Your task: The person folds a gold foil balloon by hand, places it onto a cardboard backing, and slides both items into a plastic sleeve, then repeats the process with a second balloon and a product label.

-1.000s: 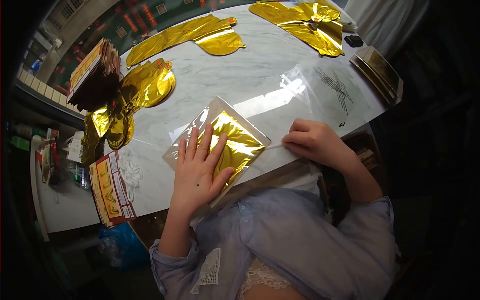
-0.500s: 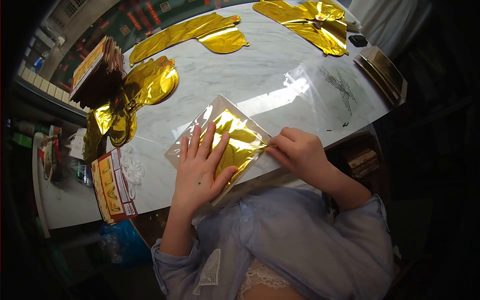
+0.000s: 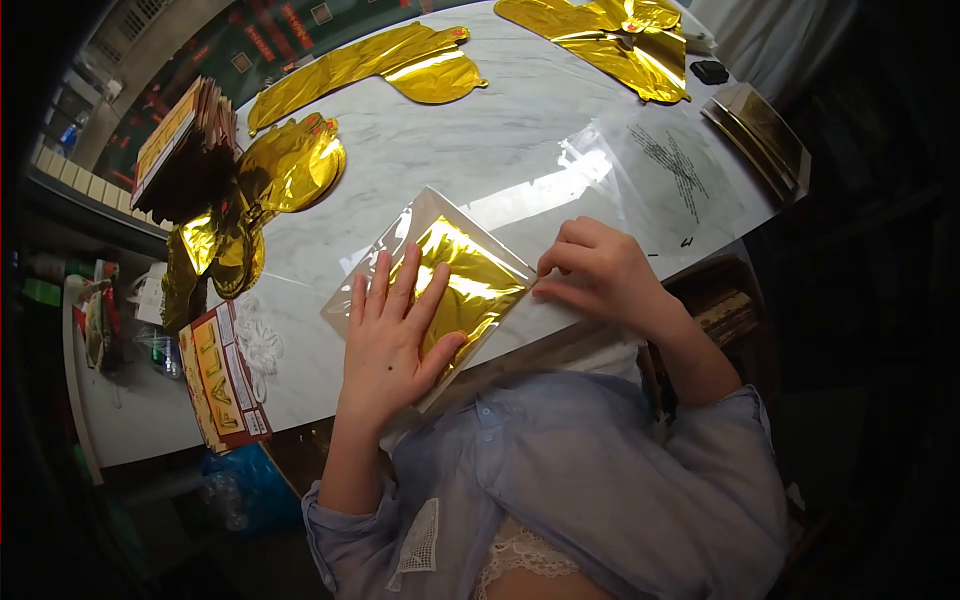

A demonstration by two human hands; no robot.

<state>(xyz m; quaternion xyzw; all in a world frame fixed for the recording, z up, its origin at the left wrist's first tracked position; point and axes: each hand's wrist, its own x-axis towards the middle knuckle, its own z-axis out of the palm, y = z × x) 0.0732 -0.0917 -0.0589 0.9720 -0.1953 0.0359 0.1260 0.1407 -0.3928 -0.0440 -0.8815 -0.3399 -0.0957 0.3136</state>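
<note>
A clear bag [image 3: 428,208] lies slantwise near the table's front edge with folded gold foil [image 3: 465,268] inside. My left hand [image 3: 388,345] is flat on the bag's left part, fingers spread. Close to the bag's right corner is my right hand [image 3: 600,272], its thumb and forefinger a little apart, with nothing visible between them. Left of the bag are a bundle of white string [image 3: 258,345] and cards printed "FALL" [image 3: 218,375].
Gold foil balloons [image 3: 290,165] are piled at the left beside a stack of cards [image 3: 180,150]. Other foil pieces [image 3: 430,65] [image 3: 640,55] lie at the back. Clear bags [image 3: 680,180] and a holder of packets [image 3: 755,140] are at the right.
My right hand has let go of the bag's right corner and its fingers have parted. My left hand still presses on the bag. The whole view has shifted slightly.
</note>
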